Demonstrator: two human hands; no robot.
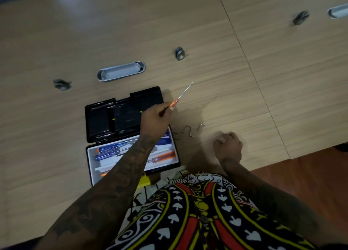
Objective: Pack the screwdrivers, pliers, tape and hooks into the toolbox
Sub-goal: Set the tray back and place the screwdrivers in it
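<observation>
An open black toolbox (123,116) lies on the wooden table, its lid flat behind a white tray (94,155). Blue-handled screwdrivers (109,149) and an orange-handled one (162,158) lie in the tray. My left hand (155,120) reaches over the box and grips a thin orange-handled screwdriver (178,98), its shaft pointing up and to the right. Bent metal hooks (188,130) lie on the table right of the box. My right hand (227,147) is blurred, curled on the table beside the hooks; whether it holds anything cannot be seen.
A silver oval cable grommet (121,71) is set into the table behind the box, another one (339,11) at far right. Small grey round fittings (179,53) (61,83) (300,17) sit on the table. A seam (250,68) runs between the tabletops. The table's front edge is at right, with red-brown floor (301,174) beyond.
</observation>
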